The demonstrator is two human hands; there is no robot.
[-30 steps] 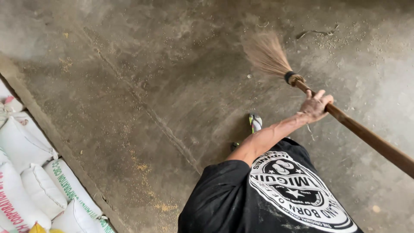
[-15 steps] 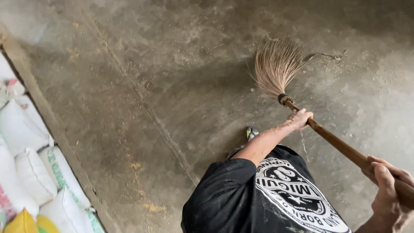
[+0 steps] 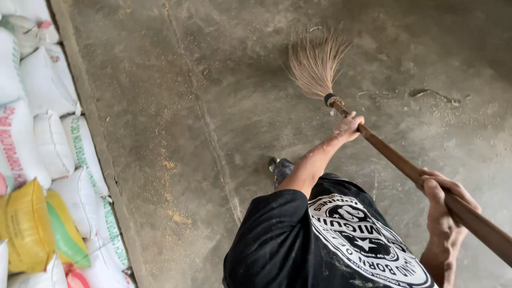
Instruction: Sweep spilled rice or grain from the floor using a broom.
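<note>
Here the left hand [image 3: 348,127] grips the broom [image 3: 373,140] low on its handle to steer the bristles (splayed against the concrete floor [image 3: 160,106]), while the right hand [image 3: 445,194], closed higher up, supplies leverage.

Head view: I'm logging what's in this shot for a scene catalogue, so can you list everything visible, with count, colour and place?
broom: one, tan bristle fan on a brown wooden handle, bristles on the floor at upper centre, handle running down to the lower right
floor: one, grey-brown concrete with cracks and scattered yellowish grit, fills most of the view
white sacks: several, white with green and red print, stacked along the left edge
yellow sack: one, yellow, lower left on the stack
green sack: one, green, beside the yellow one
shoe: one, dark, on the floor at centre
shirt: one, black with a white round print, bottom centre
left hand: grip on the handle just below the bristles
right hand: grip on the handle lower down, at right
</note>
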